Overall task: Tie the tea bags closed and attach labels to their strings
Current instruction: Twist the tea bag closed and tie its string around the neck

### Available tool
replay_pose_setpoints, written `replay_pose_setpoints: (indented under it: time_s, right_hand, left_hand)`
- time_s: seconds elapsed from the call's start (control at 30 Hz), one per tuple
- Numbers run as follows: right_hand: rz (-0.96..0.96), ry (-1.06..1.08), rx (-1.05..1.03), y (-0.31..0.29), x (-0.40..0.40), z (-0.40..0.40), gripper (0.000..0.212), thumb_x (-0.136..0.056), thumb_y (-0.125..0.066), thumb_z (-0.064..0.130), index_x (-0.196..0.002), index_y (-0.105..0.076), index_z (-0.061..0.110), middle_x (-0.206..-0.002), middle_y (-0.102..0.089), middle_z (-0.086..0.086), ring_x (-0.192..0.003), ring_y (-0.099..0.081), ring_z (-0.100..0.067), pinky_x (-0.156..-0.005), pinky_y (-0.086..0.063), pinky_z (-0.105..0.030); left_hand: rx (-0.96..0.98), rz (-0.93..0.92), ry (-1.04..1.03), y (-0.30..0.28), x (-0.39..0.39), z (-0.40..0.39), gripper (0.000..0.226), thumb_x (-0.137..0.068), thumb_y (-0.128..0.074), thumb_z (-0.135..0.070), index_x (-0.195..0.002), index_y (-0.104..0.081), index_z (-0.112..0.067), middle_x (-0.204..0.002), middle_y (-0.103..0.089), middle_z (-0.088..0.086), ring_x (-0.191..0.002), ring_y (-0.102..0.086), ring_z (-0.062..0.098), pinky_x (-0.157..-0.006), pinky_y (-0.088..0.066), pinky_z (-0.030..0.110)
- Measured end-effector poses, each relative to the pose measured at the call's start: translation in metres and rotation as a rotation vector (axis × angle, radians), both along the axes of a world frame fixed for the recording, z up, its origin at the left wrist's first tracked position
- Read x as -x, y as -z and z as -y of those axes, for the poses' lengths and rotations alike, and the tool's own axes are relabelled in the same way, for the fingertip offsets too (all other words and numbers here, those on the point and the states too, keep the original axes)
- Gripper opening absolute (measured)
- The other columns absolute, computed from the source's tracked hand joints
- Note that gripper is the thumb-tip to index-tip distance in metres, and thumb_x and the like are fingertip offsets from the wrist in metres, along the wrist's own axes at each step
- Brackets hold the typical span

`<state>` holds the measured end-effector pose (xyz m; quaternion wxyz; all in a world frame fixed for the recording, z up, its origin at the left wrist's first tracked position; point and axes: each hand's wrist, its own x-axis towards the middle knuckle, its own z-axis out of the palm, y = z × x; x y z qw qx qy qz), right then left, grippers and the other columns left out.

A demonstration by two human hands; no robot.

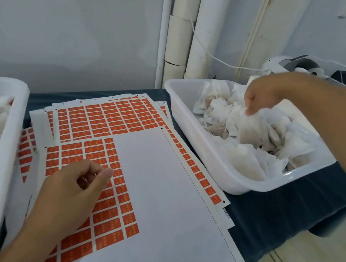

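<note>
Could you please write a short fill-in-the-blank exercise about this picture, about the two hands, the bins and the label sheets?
1. The right hand reaches into the right bin, which is full of white ____.
2. The left hand is above the top label sheet, whose remaining labels are ____ in colour.
3. The bags with labels already attached lie in the ____ bin.

Missing words: tea bags; orange; left

White tea bags (254,135) heaped loose in the right tub (189,115); orange label sheet (101,197) flat beside it.
</note>
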<state>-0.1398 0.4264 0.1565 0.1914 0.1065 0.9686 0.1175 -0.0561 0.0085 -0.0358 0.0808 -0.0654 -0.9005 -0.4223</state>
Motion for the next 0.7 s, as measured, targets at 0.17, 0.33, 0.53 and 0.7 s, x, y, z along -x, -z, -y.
replay_pose_setpoints:
  time_s: [0.17, 0.33, 0.53, 0.7]
  right_hand:
    - [-0.083, -0.052, 0.047, -0.026, 0.0, 0.033, 0.016, -0.096, -0.068, 0.036, -0.093, -0.064, 0.021, -0.075, -0.078, 0.006, -0.063, -0.068, -0.002, -0.057, -0.046, -0.023]
    - [-0.301, -0.227, 0.102, -0.045, -0.01, 0.069, 0.015, -0.097, -0.066, 0.039, -0.096, -0.068, 0.025, -0.074, -0.075, 0.01, -0.076, -0.068, -0.009, -0.07, -0.049, -0.03]
    - [-0.483, -0.431, 0.515, -0.059, -0.046, 0.138, 0.013, -0.091, -0.071, 0.044, -0.087, -0.071, 0.032, -0.076, -0.075, 0.014, -0.069, -0.072, -0.003, -0.072, -0.053, -0.031]
    - [-0.399, -0.567, 0.73, -0.02, -0.057, 0.197, 0.01, -0.089, -0.073, 0.037, -0.085, -0.072, 0.028, -0.081, -0.073, 0.016, -0.071, -0.071, -0.006, -0.07, -0.056, -0.032]
  left_hand:
    - [-0.006, 0.01, 0.01, -0.006, -0.005, -0.003, 0.035, -0.079, -0.053, -0.062, -0.078, -0.067, -0.03, -0.073, -0.068, -0.018, -0.066, -0.066, 0.011, -0.058, -0.045, 0.016]
    - [-0.077, 0.02, 0.011, -0.011, -0.008, -0.001, 0.035, -0.078, -0.052, -0.065, -0.083, -0.067, -0.034, -0.074, -0.067, -0.026, -0.068, -0.068, 0.01, -0.056, -0.046, 0.011]
    - [-0.227, 0.076, 0.156, -0.025, -0.016, -0.007, 0.035, -0.085, -0.051, -0.071, -0.111, -0.061, -0.05, -0.102, -0.064, -0.039, -0.1, -0.063, -0.014, -0.06, -0.049, 0.003]
    - [-0.546, 0.162, 0.278, -0.038, -0.022, -0.007, 0.058, -0.085, -0.048, -0.071, -0.134, -0.055, -0.042, -0.128, -0.065, -0.025, -0.118, -0.064, 0.0, -0.101, -0.056, 0.032]
